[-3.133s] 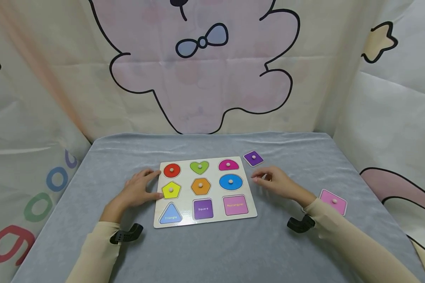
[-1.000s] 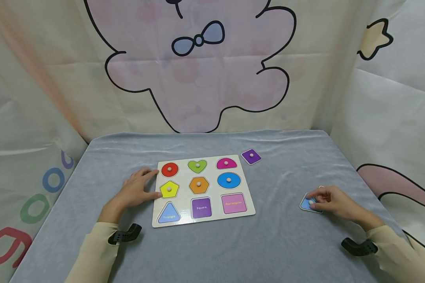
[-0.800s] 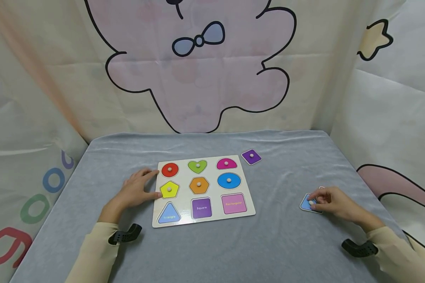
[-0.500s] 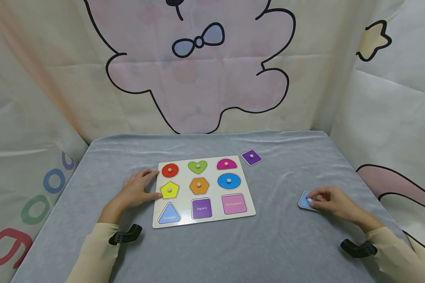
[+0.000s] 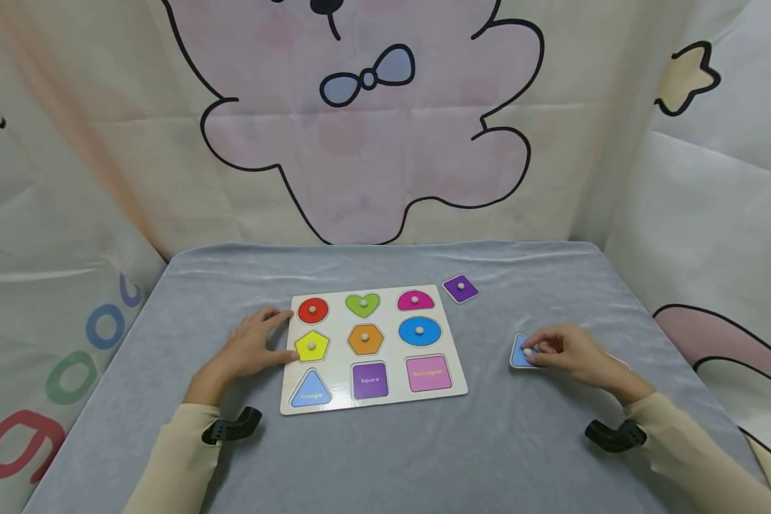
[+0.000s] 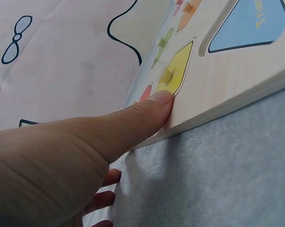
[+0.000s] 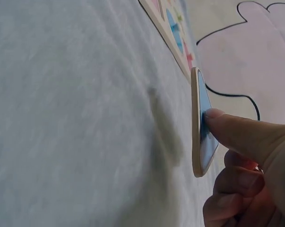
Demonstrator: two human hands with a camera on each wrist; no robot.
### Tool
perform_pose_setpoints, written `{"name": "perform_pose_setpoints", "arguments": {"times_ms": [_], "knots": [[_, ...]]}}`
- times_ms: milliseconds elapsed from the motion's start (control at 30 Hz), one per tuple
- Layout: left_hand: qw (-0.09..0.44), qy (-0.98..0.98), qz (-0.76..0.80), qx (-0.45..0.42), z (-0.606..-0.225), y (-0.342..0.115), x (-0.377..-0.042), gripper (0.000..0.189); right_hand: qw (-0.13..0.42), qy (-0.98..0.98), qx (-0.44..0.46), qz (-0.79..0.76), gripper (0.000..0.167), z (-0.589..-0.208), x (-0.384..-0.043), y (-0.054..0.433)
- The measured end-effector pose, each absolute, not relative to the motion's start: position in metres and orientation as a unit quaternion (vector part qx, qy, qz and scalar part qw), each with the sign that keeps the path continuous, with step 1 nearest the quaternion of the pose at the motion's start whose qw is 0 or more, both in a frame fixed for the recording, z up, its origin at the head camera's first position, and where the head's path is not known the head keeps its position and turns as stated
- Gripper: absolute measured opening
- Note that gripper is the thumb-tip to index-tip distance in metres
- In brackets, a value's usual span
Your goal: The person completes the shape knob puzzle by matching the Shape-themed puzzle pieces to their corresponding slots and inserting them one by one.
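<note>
My right hand (image 5: 568, 353) pinches the small knob of a blue triangle puzzle piece (image 5: 519, 351). In the right wrist view the piece (image 7: 206, 127) is raised off the cloth, its shadow apart below it. My left hand (image 5: 250, 346) rests at the left edge of the wooden shape puzzle board (image 5: 385, 403). Its thumb (image 6: 147, 111) lies straight on the board beside the yellow pentagon piece (image 6: 177, 66). Along the board's near row are triangle (image 5: 311, 389), square (image 5: 369, 380) and rectangle (image 5: 428, 373) recesses with printed words and no knobs.
A purple knobbed piece (image 5: 460, 288) lies just beyond the board's far right corner. Most of another piece (image 5: 620, 361) is hidden behind my right hand and wrist. Grey cloth (image 5: 385, 464) covers the table, and printed curtains (image 5: 385, 143) stand behind and at both sides.
My right hand reached from beside the board to the right, took the blue triangle piece by its knob, lifted it and has moved left with it. The left hand stays at the board.
</note>
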State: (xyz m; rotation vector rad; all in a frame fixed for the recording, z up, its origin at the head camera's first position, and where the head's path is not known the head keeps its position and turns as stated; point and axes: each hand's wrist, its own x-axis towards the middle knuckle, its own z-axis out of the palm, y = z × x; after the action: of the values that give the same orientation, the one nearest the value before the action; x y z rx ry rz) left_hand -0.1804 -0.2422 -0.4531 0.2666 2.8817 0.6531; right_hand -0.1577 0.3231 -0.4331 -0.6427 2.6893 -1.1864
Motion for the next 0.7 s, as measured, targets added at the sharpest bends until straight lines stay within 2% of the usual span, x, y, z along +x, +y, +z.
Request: {"name": "perform_pose_setpoints", "arguments": {"times_ms": [700], "knots": [[0.088,0.969,0.213,0.092,-0.455,-0.243,-0.182,0.087,0.101,0.888,-0.215,-0.393,0.01,-0.425,-0.177,0.28]]}}
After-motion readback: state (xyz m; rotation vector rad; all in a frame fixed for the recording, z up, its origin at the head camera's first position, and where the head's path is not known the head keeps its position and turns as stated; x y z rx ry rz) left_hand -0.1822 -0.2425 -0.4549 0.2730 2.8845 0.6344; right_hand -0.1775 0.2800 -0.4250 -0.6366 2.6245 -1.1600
